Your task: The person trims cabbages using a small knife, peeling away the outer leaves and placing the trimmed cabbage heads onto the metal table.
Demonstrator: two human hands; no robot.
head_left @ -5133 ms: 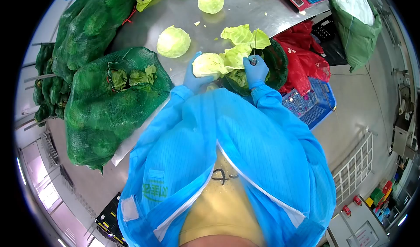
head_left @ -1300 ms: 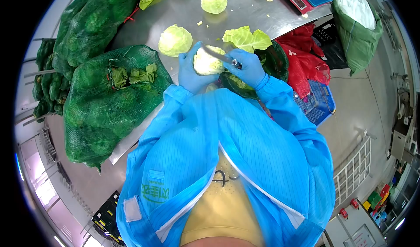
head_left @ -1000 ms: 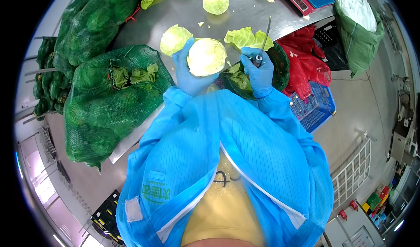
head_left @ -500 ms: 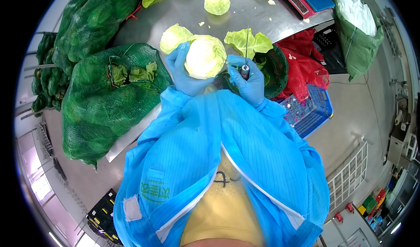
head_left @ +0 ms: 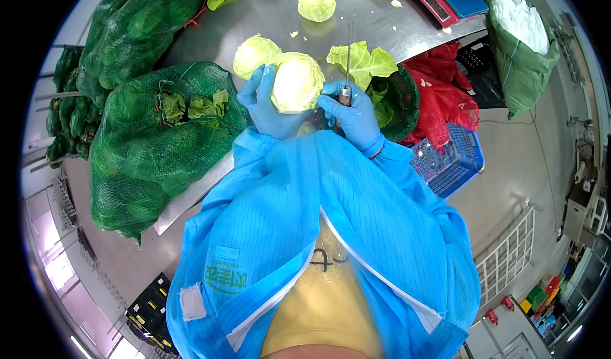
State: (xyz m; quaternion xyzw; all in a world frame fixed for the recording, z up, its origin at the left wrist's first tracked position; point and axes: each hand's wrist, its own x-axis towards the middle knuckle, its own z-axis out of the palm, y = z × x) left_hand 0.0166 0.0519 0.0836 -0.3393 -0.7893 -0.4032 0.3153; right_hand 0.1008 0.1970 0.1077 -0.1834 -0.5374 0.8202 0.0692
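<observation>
In the head view a trimmed pale cabbage (head_left: 297,84) rests in my left hand (head_left: 266,110), whose blue-gloved fingers curve around its left side and underside. My right hand (head_left: 358,118), also gloved, is closed around the handle of a knife (head_left: 344,96). The thin blade points away from me, nearly edge-on. Fingertips of my right hand touch or nearly touch the cabbage's right side. Behind my left hand sits another cabbage (head_left: 254,57) on the metal table. Loose outer cabbage leaves (head_left: 363,64) lie just beyond the knife.
Green mesh sacks (head_left: 162,143) of cabbages crowd the left. A third cabbage (head_left: 316,5) stands farther back on the steel table (head_left: 254,15). At right are a dark green bin (head_left: 407,104), red netting (head_left: 439,92), a blue basket (head_left: 455,162) and a red-edged scale (head_left: 439,6).
My right hand and the knife have shifted slightly left and up toward the cabbage, and the blade has tilted left. The held cabbage has turned or moved a little; my left fingers have shifted on it.
</observation>
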